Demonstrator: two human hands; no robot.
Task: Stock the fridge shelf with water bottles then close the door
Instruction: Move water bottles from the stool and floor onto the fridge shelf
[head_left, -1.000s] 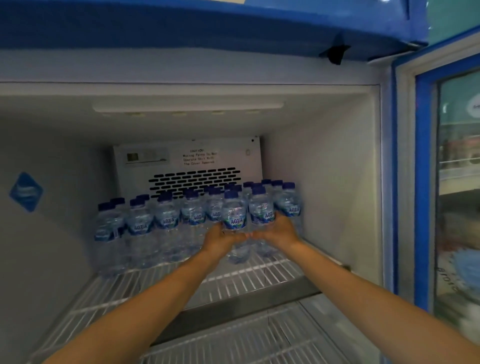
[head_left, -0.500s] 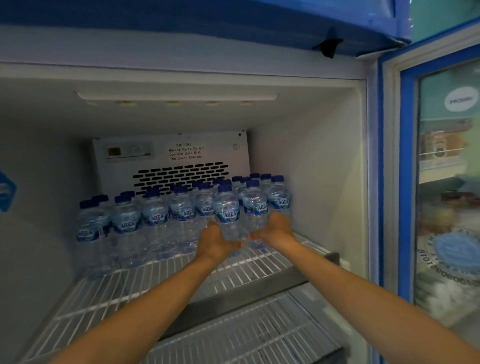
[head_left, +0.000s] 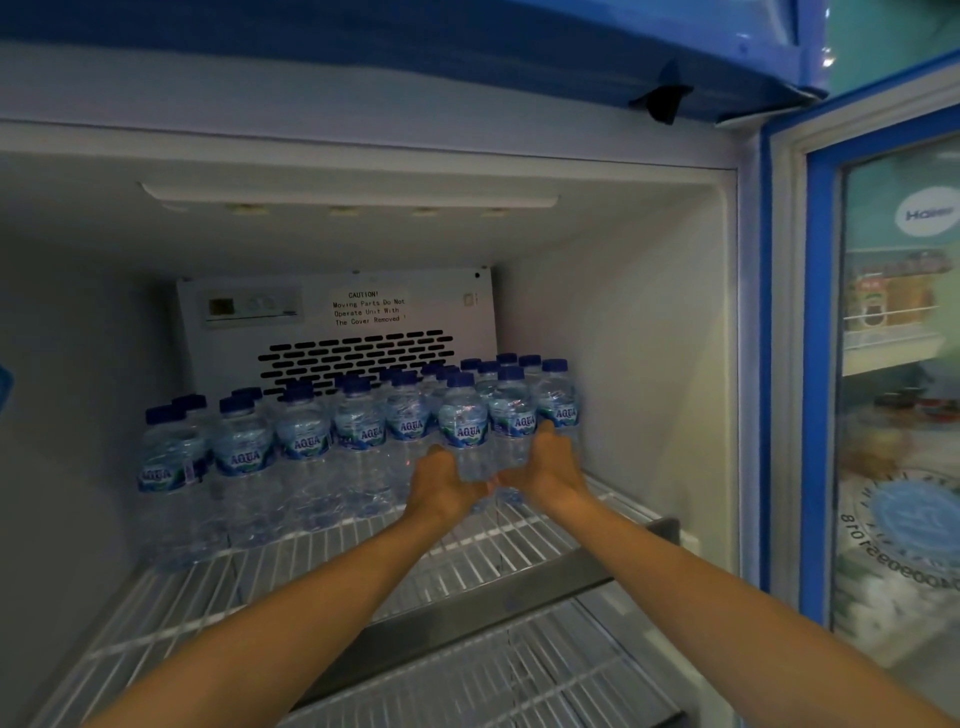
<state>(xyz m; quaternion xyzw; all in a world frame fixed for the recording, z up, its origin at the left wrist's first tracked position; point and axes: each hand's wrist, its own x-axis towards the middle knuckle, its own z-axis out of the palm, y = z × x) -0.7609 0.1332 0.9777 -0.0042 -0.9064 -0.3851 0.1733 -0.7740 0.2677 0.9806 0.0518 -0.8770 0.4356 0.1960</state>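
Several clear water bottles with blue caps and blue labels stand in rows at the back of the fridge's white wire shelf. My left hand grips the lower part of one water bottle at the front right of the rows. Beside it, my right hand is wrapped around the base of a second water bottle, fingers up its right side. Both held bottles are upright, close to the standing ones. The blue-framed glass fridge door stands open on the right.
Behind the bottles is a white vent panel with black slots. The front half of the wire shelf is bare wire. A lower wire shelf shows below a grey front rail. The fridge's right wall is close to my right hand.
Both hands have carried their bottles deeper into the shelf, up against the front right of the rows. The view has shifted slightly left and up.
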